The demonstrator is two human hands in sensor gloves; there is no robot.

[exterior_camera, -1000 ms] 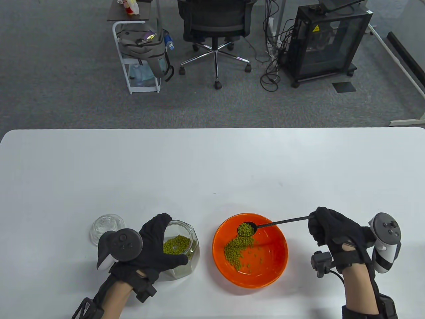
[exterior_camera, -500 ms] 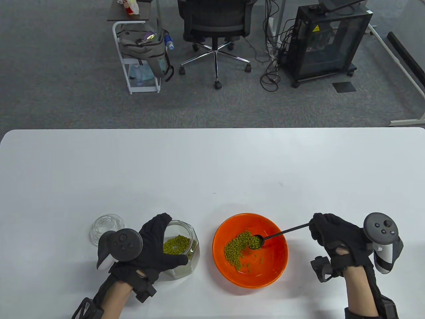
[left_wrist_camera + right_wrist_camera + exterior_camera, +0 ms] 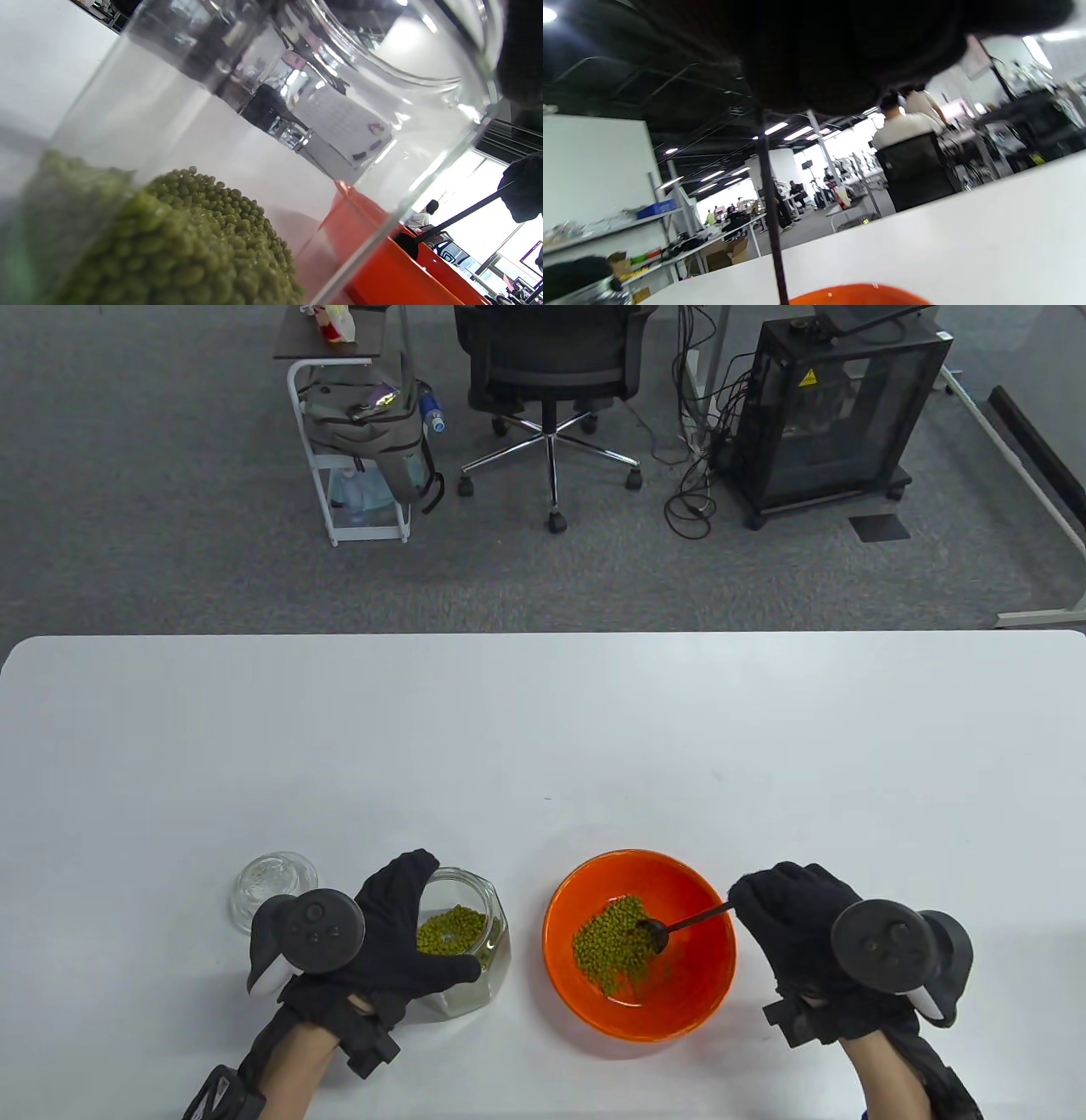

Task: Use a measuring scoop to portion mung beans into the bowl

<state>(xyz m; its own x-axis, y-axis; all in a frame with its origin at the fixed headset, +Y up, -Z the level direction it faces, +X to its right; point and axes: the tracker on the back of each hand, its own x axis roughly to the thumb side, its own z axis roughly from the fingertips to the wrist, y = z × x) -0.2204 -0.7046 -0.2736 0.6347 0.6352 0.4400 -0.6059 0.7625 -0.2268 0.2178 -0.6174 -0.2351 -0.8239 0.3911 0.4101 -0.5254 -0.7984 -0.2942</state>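
Pinching the far end of the thin black measuring scoop [image 3: 679, 922], the right hand [image 3: 802, 937] rests its cup, turned over, on the green mung beans [image 3: 615, 946] inside the orange bowl [image 3: 594, 1010]; light and stiff, it suits that end grip. Curled round the clear glass jar [image 3: 475, 976], the left hand [image 3: 386, 937] steadies something fragile and slippery on the white counter [image 3: 543, 729]. Only the left wrist view shows the jar's bean mound from the side.

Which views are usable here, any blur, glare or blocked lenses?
Table view: sharp, evenly lit, soft shadows; orange bowl, scoop and both hands clear. Left wrist view: pressed against the glass jar, reflections and refraction across the glass, nearest mung beans blurred. Right wrist view: tilted, the dark right hand blocks the top, bright ceiling lights beyond; only the scoop handle and bowl rim show.
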